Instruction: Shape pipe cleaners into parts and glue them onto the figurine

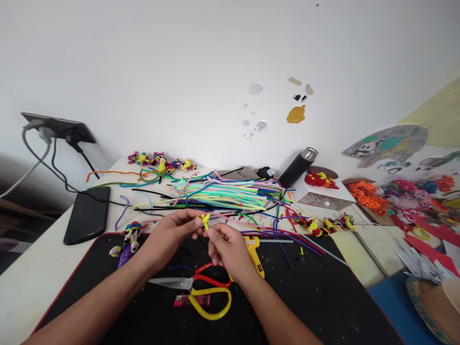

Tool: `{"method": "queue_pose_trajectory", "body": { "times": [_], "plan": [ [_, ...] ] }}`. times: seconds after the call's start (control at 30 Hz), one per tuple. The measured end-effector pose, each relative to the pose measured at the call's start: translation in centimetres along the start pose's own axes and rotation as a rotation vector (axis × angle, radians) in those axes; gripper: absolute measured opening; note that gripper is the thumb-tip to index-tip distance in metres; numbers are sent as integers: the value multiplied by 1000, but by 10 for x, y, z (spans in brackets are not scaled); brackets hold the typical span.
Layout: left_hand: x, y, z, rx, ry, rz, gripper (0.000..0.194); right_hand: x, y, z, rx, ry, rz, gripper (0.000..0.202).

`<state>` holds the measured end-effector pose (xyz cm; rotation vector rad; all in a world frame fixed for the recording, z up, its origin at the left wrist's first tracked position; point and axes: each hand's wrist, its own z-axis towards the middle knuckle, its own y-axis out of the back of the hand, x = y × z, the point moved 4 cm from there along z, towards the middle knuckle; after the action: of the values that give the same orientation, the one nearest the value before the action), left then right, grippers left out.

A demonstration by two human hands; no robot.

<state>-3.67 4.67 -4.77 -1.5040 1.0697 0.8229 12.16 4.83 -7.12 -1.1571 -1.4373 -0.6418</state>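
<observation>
A small yellow pipe-cleaner piece is held up between both hands over the back part of the black mat. My left hand pinches its left side between thumb and fingers. My right hand grips its lower end, thumb on top. Below the hands lie scissors with one red and one yellow handle, blades pointing left. A pink lighter rests partly beneath the yellow handle. The yellow glue gun lies just right of my right hand, partly hidden by it.
Behind the mat lies a pile of coloured pipe cleaners. A black phone is at the left, with a purple figure on the mat's left edge. A black bottle leans near a white box. Orange pieces are farther right.
</observation>
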Motion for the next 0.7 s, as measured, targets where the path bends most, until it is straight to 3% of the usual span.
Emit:
{"method": "queue_pose_trajectory", "body": {
  "times": [0.37, 0.7],
  "plan": [
    [-2, 2, 1, 5, -108, 154, 25, -3, -2, 0, 7, -25, -8, 46],
    [-6, 6, 1, -89, -210, 340, 21, -5, -10, -4, 49, -21, -66, 44]
  ]
}}
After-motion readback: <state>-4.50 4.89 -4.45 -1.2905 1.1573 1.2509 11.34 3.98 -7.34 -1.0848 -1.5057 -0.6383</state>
